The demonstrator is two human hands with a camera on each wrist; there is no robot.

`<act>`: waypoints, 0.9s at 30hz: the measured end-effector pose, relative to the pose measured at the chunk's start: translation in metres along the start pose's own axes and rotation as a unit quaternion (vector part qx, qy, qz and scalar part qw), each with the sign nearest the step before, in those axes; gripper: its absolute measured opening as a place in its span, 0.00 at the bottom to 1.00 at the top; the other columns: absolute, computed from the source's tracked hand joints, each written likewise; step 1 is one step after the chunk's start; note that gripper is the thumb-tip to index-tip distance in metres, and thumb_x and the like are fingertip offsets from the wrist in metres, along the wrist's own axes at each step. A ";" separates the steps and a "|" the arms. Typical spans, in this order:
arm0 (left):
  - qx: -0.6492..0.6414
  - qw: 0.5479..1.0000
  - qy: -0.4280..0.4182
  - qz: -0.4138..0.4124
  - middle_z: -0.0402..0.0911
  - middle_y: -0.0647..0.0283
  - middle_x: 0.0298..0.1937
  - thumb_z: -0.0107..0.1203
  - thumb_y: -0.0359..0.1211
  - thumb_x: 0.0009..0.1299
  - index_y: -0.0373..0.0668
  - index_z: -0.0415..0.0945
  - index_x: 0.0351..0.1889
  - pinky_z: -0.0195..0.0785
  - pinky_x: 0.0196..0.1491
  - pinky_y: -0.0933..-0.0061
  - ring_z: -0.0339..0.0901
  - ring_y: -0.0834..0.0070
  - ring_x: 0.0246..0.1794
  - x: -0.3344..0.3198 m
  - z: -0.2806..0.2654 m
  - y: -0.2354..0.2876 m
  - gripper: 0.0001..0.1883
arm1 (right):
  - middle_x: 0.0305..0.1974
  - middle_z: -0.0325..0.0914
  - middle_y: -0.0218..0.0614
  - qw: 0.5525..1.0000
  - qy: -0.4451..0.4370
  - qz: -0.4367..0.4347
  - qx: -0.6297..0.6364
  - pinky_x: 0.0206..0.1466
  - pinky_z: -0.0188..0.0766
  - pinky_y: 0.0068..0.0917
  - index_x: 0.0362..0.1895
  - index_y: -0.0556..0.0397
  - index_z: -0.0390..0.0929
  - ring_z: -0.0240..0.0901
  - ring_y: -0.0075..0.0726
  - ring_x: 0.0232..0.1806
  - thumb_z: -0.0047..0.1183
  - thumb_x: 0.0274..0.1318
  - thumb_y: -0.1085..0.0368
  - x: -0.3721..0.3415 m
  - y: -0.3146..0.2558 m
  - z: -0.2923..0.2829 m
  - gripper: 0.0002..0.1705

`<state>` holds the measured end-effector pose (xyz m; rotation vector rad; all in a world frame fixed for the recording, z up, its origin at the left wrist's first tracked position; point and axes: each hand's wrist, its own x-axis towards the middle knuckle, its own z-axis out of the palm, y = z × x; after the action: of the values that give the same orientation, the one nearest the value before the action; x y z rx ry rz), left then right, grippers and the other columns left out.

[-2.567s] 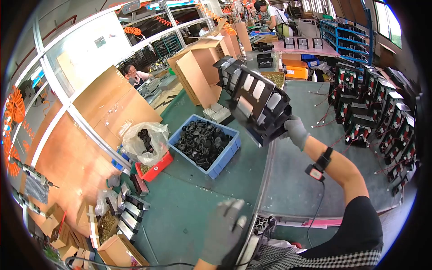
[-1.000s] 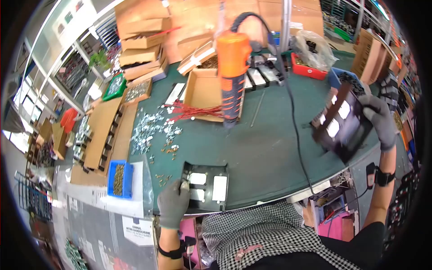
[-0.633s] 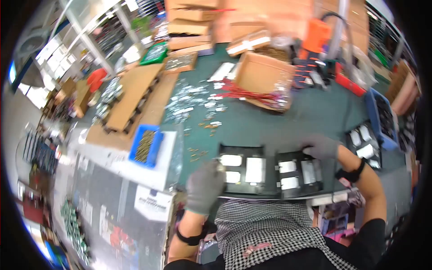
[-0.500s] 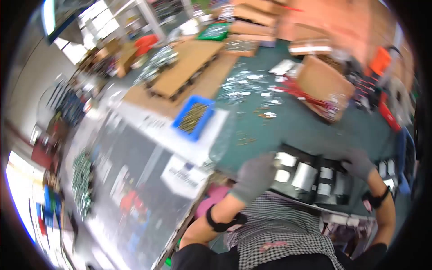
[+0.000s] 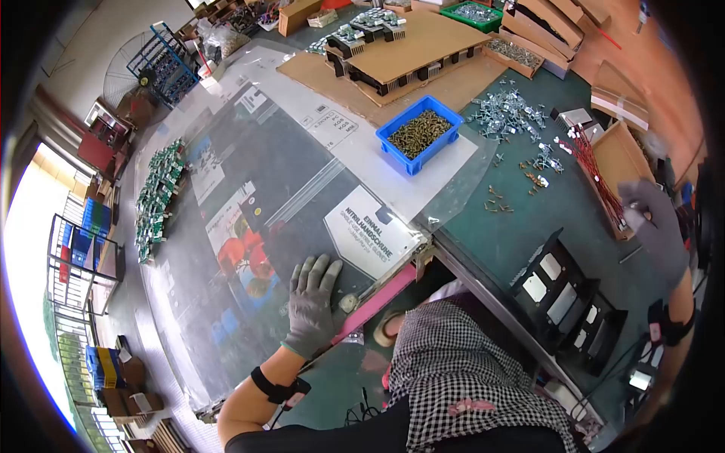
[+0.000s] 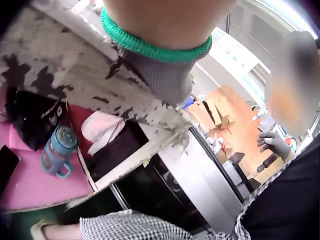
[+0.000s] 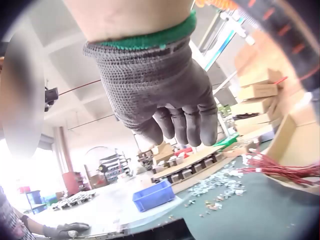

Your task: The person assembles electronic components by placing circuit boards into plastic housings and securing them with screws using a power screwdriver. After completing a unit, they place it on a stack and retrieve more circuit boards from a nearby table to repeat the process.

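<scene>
My gloved left hand (image 5: 311,306) rests on the plastic-covered grey table near its edge, fingers spread and no object in its grip. In the left wrist view its fingers are hidden behind the table edge. My gloved right hand (image 5: 655,226) is raised over the green bench at the right, beside the box of red wires. The right wrist view shows this hand (image 7: 160,100) with fingers hanging loosely bent and nothing in them. Below it, at the bench's front edge, two black metal housings (image 5: 563,291) with pale pads stand side by side.
A blue bin of screws (image 5: 419,136) stands on the cardboard-edged table. Loose silver fasteners (image 5: 510,113) and brass screws (image 5: 497,202) lie on the green bench. Red wires (image 5: 593,170) hang from a carton (image 5: 623,155). Green circuit boards (image 5: 158,200) line the far left.
The right hand has set its black housing down beside the other one, let go and risen. The left hand has left the first housing for the grey table. The head view has swung left.
</scene>
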<state>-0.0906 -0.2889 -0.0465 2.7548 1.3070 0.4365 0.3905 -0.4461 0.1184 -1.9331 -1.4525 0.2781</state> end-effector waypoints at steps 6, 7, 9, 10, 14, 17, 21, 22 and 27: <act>-0.033 0.999 -0.005 -0.013 0.68 0.46 0.63 0.47 0.56 0.67 0.38 0.69 0.61 0.47 0.70 0.43 0.62 0.45 0.66 0.002 0.001 0.003 0.34 | 0.41 0.75 0.41 0.955 -0.156 -0.229 -0.104 0.44 0.69 0.35 0.50 0.56 0.75 0.74 0.44 0.42 0.51 0.52 0.65 0.081 -0.101 0.036 0.19; -0.039 0.999 0.001 -0.016 0.68 0.46 0.62 0.48 0.56 0.67 0.39 0.70 0.61 0.47 0.70 0.44 0.62 0.46 0.66 0.003 -0.001 0.001 0.34 | 0.41 0.75 0.41 0.943 -0.174 -0.259 -0.115 0.44 0.70 0.36 0.49 0.56 0.75 0.74 0.47 0.42 0.51 0.52 0.64 0.095 -0.121 0.043 0.19; -0.036 0.999 -0.002 -0.021 0.69 0.48 0.62 0.50 0.56 0.66 0.41 0.70 0.60 0.46 0.71 0.45 0.62 0.49 0.66 0.003 0.007 0.010 0.33 | 0.42 0.75 0.41 0.915 -0.240 -0.311 -0.093 0.45 0.71 0.39 0.48 0.55 0.75 0.74 0.49 0.43 0.51 0.53 0.64 0.120 -0.151 0.066 0.18; -0.031 0.999 -0.014 -0.029 0.69 0.49 0.62 0.50 0.56 0.66 0.42 0.71 0.60 0.46 0.71 0.45 0.63 0.49 0.66 0.003 0.009 0.013 0.33 | 0.42 0.76 0.42 0.895 -0.276 -0.341 -0.081 0.46 0.72 0.41 0.48 0.54 0.76 0.74 0.50 0.44 0.51 0.53 0.63 0.133 -0.169 0.085 0.17; -0.092 0.990 -0.087 -0.068 0.64 0.53 0.68 0.46 0.59 0.68 0.45 0.65 0.66 0.39 0.74 0.47 0.56 0.56 0.72 0.003 0.005 0.030 0.36 | 0.45 0.75 0.41 0.774 -0.399 -0.473 -0.134 0.49 0.73 0.43 0.51 0.48 0.74 0.76 0.46 0.46 0.50 0.56 0.57 0.169 -0.275 0.186 0.19; -0.204 0.975 -0.087 -0.033 0.66 0.53 0.67 0.42 0.58 0.71 0.46 0.63 0.69 0.38 0.74 0.51 0.56 0.58 0.72 0.011 0.024 0.043 0.34 | 0.46 0.75 0.38 0.696 -0.443 -0.550 -0.127 0.48 0.74 0.44 0.53 0.44 0.75 0.75 0.48 0.47 0.50 0.57 0.53 0.179 -0.378 0.264 0.20; -0.477 0.875 -0.026 -0.070 0.70 0.49 0.62 0.45 0.50 0.74 0.45 0.64 0.68 0.53 0.69 0.55 0.65 0.53 0.65 0.032 -0.001 0.003 0.29 | 0.46 0.75 0.43 0.638 -0.473 -0.597 -0.114 0.51 0.73 0.49 0.52 0.44 0.75 0.75 0.51 0.49 0.48 0.61 0.50 0.199 -0.470 0.382 0.19; -0.463 0.881 -0.006 -0.097 0.71 0.48 0.61 0.48 0.49 0.72 0.44 0.65 0.66 0.57 0.66 0.55 0.66 0.52 0.63 0.034 -0.034 -0.029 0.28 | 0.47 0.75 0.44 0.643 -0.473 -0.585 -0.143 0.52 0.73 0.50 0.52 0.44 0.75 0.75 0.52 0.50 0.47 0.61 0.49 0.206 -0.489 0.401 0.20; -0.264 0.911 0.188 -0.255 0.75 0.49 0.56 0.53 0.49 0.68 0.43 0.73 0.59 0.64 0.59 0.56 0.72 0.49 0.57 -0.020 -0.168 -0.246 0.27 | 0.51 0.76 0.45 0.658 -0.471 -0.533 -0.247 0.54 0.73 0.51 0.52 0.42 0.77 0.76 0.54 0.52 0.44 0.62 0.43 0.257 -0.557 0.480 0.24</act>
<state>-0.3342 -0.1582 0.0664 1.8557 1.6120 1.1105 -0.2062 0.0518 0.1775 -0.7964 -3.3585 0.3448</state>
